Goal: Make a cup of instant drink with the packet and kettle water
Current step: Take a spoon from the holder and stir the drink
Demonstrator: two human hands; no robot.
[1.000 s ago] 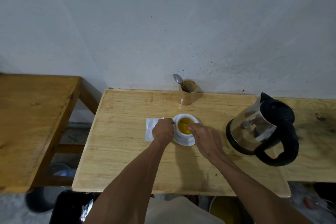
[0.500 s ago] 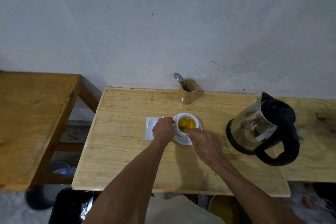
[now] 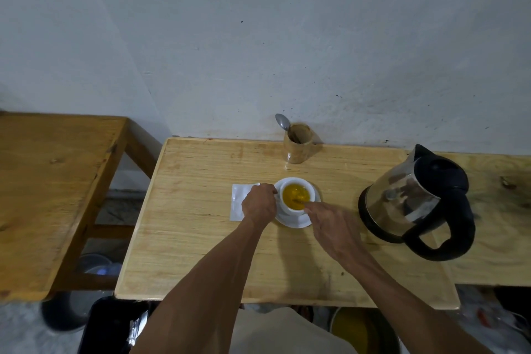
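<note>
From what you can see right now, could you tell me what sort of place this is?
Probably a plain home or workshop drinks corner: bare wooden tables against a scuffed painted wall, an electric kettle, and a wooden spoon holder.

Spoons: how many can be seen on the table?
2. One spoon stands in the wooden holder by the wall; another, blurred, seems held by the right hand in the cup.

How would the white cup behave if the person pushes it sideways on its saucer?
The white cup looks glazed, so it may slide on the saucer. It holds yellow liquid fairly high, which would probably slosh. The left hand at its side likely steadies it.
</note>
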